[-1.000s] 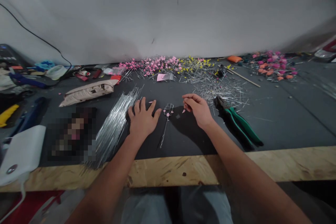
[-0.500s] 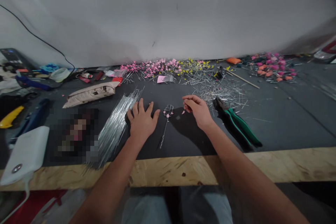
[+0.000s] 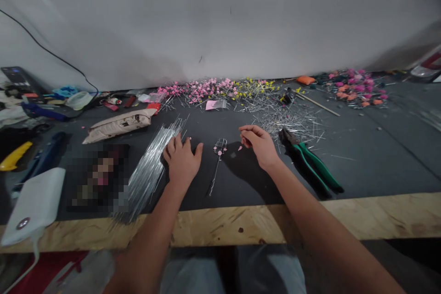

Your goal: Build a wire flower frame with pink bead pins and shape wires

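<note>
Head view of a table [image 3: 379, 220] with a bare wooden near edge and a dark mat [image 3: 361, 165] over the rest. The left hand [image 3: 181, 161] lies palm down on the mat near the middle of the near edge, fingers spread loosely and holding nothing; its fingertips [image 3: 171, 143] touch the right side of a bundle of long wires [image 3: 148, 170], which runs slantwise from the near edge toward the far left. The right hand [image 3: 260, 144] rests on the mat just right of centre, fingers curled in and thumb pressed to the fingertips; whether anything is pinched there cannot be told. Between the hands, touching neither, lies a small wire frame [image 3: 219, 146] with pink beads, its stem pointing to the near edge. A loose pink bead [image 3: 240, 148] lies just beside the right fingertips. Green-handled pliers [image 3: 312, 163] lie right of the right hand, below a heap of cut wires [image 3: 292, 119]. Pink flowers [image 3: 203, 88] line the far edge, and a paper packet [image 3: 119, 124] lies far left of the bundle.
</note>
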`<state>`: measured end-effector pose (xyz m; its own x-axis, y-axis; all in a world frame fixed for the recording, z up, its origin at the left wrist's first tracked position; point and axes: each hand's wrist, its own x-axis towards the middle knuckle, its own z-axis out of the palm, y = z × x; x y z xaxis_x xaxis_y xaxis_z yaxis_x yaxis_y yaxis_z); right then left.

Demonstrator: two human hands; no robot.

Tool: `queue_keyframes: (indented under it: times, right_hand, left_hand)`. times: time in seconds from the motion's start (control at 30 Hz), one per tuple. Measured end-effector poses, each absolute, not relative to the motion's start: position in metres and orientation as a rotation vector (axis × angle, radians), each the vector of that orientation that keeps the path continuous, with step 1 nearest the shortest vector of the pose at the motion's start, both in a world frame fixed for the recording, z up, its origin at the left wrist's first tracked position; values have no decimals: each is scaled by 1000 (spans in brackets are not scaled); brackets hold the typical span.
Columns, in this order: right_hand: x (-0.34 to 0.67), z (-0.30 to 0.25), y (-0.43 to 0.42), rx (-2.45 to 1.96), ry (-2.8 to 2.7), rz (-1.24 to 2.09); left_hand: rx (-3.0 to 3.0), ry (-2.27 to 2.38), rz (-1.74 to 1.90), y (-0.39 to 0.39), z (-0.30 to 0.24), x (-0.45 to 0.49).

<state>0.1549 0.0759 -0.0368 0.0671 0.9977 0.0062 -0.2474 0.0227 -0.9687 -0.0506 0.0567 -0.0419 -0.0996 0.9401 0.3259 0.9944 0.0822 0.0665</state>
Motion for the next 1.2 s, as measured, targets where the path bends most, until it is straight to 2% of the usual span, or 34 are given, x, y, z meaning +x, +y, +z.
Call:
queue_keyframes:
  times: [0.13,0.23,0.33,0.47,0.6,0.73,1.03,1.2]
  right_hand:
    - [155,-37,76,-1047,-994,1260]
    - [154,-37,75,-1055,-1013,1263]
    - [153,-34,72,-1054,-1048,1268]
    - [147,-26,63,-1015,-1154,1327]
    - [142,-19,52,-814,-1322,1424]
    - [143,-18,49,-723,-1383,1465]
    - [145,-16,49,-732,-1441,1358]
    - [144,-14,49,-719,-1398,1402]
  left_hand:
    - [-1917,-2254,-643,62,-42,-61]
    - [-1917,-2300,-980,65,-40,-69]
    - [-1988,-2364,-1460,59,-33,-66]
    - [-2014,-2443,-2346,40,-17,-41]
    - [-2114,-2510,-2769,18,-1,-14]
    - [-2104,-2578,-2827,9,6,-6]
    - [-2259,-2626,-2611,7,6,-4]
    - [-2375,-2654,-2399,8,8,-5]
